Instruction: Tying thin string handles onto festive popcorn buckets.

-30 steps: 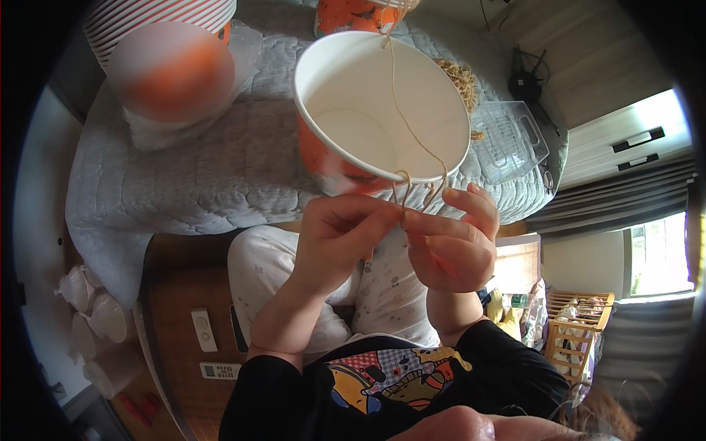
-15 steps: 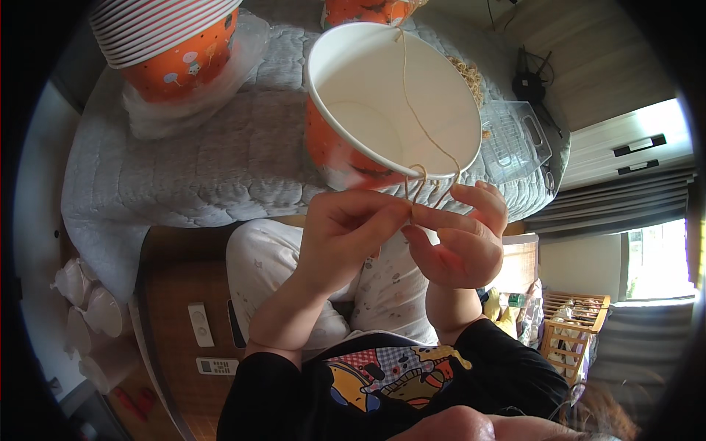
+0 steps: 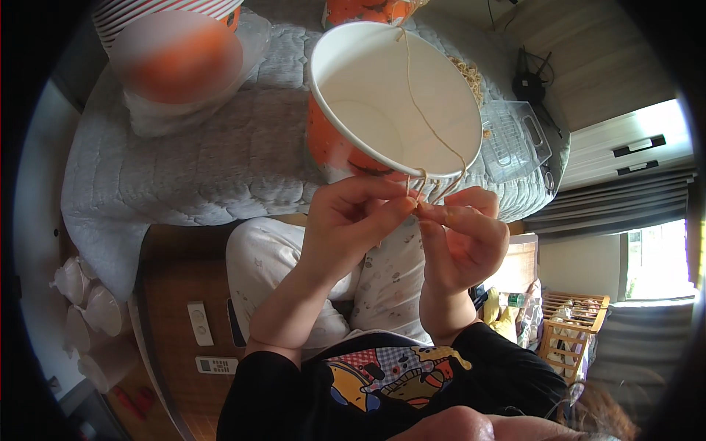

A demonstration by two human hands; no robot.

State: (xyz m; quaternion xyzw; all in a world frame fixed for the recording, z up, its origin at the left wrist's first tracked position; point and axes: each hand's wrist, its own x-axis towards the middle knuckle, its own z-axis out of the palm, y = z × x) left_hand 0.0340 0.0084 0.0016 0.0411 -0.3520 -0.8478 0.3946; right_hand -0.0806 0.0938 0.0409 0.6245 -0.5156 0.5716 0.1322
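A large paper bucket (image 3: 368, 121), white inside and orange outside, stands tilted toward me at the bed's near edge. Thin tan cord (image 3: 421, 110) runs from the far rim across its mouth and loops over the near rim. Just below that rim, my left hand (image 3: 346, 220) pinches the cord between thumb and index finger. Against it, my right hand (image 3: 471, 235) is also closed on the cord, thumb and index fingertips together. The fingertips meet, and the exact knot or crossing between them is too small to make out.
A stack of orange-and-white buckets (image 3: 158, 15) stands at the far left of the quilted bed (image 3: 257, 140), partly blurred. Behind the bucket lie a heap of cord (image 3: 468, 77) and a clear plastic tray (image 3: 511, 143). Another orange bucket (image 3: 360, 11) is at the back.
My right hand's fingers have drawn in closer to the left fingertips, and its thumb has come up to the cord. The bucket has barely shifted.
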